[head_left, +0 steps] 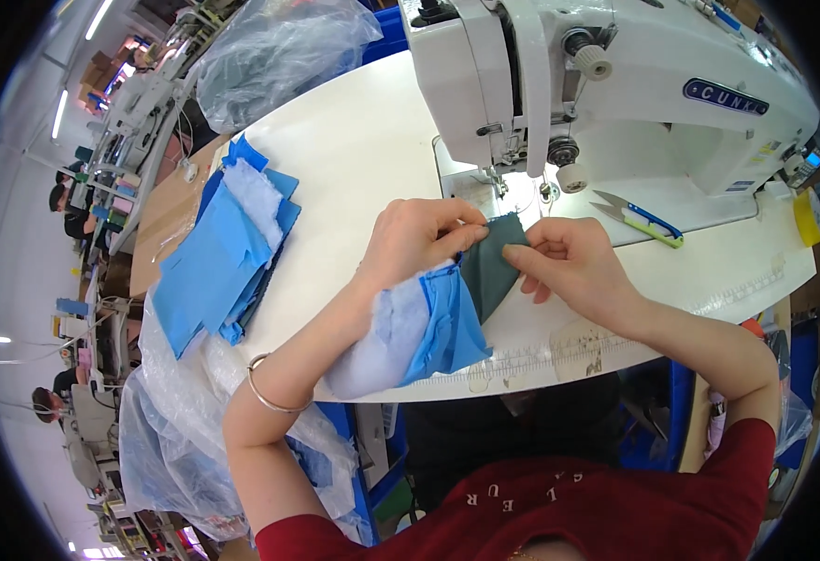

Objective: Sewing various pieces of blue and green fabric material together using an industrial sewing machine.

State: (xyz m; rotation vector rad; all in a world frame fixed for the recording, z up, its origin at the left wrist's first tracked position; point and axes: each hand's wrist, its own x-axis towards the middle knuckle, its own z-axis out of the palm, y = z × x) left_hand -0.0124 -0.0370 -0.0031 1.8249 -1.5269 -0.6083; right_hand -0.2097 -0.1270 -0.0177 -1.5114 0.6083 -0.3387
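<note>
A dark green fabric piece [494, 266] is held up between my hands, just in front of the sewing machine's needle area. Thumb and fingers of my left hand [419, 238] pinch its upper left edge. My right hand [569, 262] pinches the right edge, thumb on top. Joined to the green piece or lying against it, I cannot tell which, is a blue fabric piece [449, 323] with white fluffy padding [391, 337], under my left wrist at the table's front edge. The white sewing machine [484, 84] stands beyond, its presser foot [499, 182] close past my fingertips.
Stacked blue fabric pieces with padding [209, 262] lie on the table's left. Thread snips [643, 220] with blue and green handles rest right of the needle. Yellow tape [810, 217] sits at the right edge. Plastic bags [279, 65] bulge behind; other people work far left.
</note>
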